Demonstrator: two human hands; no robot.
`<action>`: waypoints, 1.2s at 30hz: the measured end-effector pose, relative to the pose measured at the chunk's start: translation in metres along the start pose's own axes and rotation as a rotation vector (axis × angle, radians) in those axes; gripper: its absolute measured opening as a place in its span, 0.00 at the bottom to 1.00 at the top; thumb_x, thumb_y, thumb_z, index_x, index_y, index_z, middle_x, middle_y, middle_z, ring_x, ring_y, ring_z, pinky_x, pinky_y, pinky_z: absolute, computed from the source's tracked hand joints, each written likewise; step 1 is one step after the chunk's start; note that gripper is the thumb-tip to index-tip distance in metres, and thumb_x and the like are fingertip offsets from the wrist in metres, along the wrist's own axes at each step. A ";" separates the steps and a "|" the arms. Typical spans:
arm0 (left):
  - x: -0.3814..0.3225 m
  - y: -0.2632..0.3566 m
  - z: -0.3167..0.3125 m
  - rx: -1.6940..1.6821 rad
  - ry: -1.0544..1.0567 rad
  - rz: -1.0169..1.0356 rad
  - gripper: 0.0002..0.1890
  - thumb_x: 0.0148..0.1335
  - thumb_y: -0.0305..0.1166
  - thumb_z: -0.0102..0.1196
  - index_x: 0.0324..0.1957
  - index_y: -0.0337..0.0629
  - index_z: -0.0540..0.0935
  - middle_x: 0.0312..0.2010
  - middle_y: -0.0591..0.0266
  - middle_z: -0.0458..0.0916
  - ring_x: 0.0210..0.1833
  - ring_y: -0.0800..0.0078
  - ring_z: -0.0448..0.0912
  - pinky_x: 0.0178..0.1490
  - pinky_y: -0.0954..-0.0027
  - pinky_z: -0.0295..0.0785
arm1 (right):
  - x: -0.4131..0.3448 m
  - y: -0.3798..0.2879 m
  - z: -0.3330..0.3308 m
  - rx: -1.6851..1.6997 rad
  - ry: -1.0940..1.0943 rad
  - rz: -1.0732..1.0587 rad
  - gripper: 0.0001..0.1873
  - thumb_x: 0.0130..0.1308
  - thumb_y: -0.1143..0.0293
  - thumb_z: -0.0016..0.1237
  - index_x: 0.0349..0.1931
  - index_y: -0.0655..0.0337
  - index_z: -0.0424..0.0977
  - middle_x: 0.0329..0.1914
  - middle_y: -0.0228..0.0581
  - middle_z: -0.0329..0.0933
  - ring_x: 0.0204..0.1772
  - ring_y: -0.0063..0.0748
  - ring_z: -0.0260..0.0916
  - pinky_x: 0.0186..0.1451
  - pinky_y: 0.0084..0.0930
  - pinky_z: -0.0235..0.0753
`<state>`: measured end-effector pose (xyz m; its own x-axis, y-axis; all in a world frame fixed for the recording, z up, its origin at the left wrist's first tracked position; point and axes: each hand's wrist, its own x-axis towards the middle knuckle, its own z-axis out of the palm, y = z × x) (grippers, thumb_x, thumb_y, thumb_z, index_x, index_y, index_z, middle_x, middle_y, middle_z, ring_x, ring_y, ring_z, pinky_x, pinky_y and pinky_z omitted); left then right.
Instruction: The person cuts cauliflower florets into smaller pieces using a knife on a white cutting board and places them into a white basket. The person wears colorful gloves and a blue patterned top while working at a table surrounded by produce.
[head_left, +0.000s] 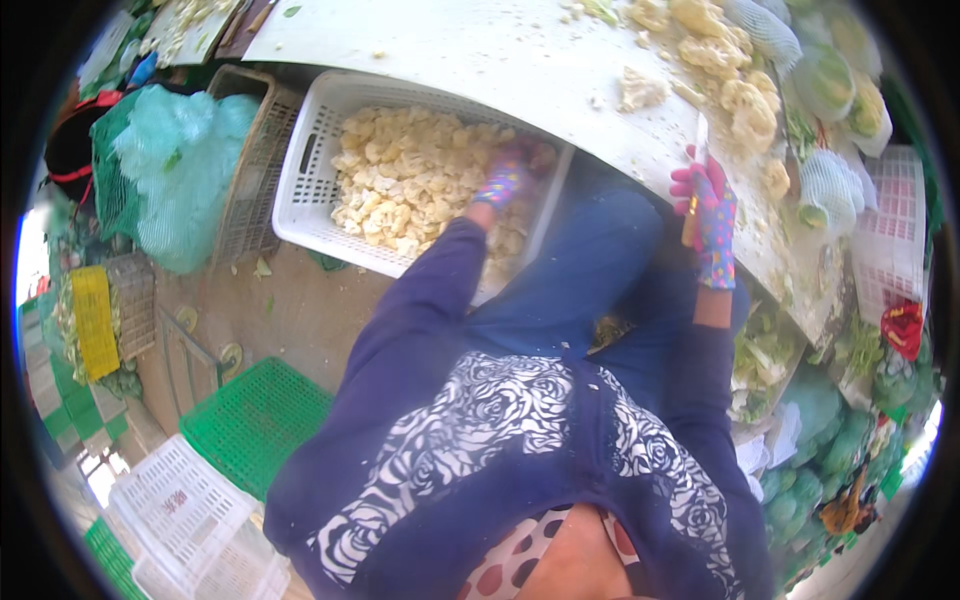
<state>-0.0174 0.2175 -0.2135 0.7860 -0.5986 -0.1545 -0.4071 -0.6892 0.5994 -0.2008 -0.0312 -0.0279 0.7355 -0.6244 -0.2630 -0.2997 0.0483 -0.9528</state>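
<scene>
Beside my left knee, a white plastic crate (300, 214) holds many cut cauliflower florets (409, 176). My left hand (506, 180), in a patterned glove, reaches down among the florets near the crate's right end. Its fingers are blurred, so whether they grip anything is unclear. At the edge of the white table (480, 45), my right hand (709, 214) is closed around a knife (688, 225), with the blade pointing away from me. Past the knife, a broken cauliflower piece (643, 90) and larger cauliflower heads (712, 45) lie on the tabletop among crumbs.
Net-wrapped cauliflowers (829, 184) sit along the table's far right. On the left stand a brown crate (259, 165) and a bulging green mesh sack (176, 172). A green crate (259, 420) and white crates (184, 502) are behind my left side. Leaf trimmings (757, 367) lie at right.
</scene>
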 end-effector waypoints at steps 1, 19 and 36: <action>-0.001 0.013 0.021 -0.013 0.073 -0.041 0.26 0.66 0.45 0.58 0.64 0.48 0.79 0.63 0.51 0.79 0.66 0.54 0.76 0.67 0.57 0.73 | -0.007 0.004 0.001 -0.007 0.006 0.019 0.21 0.79 0.64 0.45 0.67 0.61 0.71 0.39 0.31 0.80 0.34 0.17 0.76 0.31 0.15 0.73; -0.050 0.120 -0.148 -1.372 0.049 0.082 0.26 0.69 0.34 0.58 0.68 0.43 0.75 0.58 0.60 0.81 0.53 0.75 0.82 0.46 0.74 0.81 | 0.005 -0.070 0.098 0.124 -0.451 -0.105 0.25 0.71 0.55 0.60 0.60 0.61 0.76 0.40 0.34 0.84 0.35 0.20 0.81 0.26 0.16 0.70; -0.052 0.139 -0.173 -1.417 -0.026 -0.039 0.24 0.72 0.41 0.58 0.65 0.43 0.77 0.44 0.65 0.83 0.44 0.80 0.81 0.35 0.78 0.73 | 0.016 -0.086 0.094 0.015 -0.361 0.026 0.20 0.65 0.51 0.65 0.43 0.60 0.84 0.24 0.31 0.80 0.21 0.15 0.69 0.24 0.15 0.67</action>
<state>-0.0345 0.2232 0.0142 0.7708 -0.6067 -0.1941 0.4308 0.2720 0.8605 -0.1062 0.0276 0.0352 0.8959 -0.3073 -0.3208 -0.3138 0.0736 -0.9466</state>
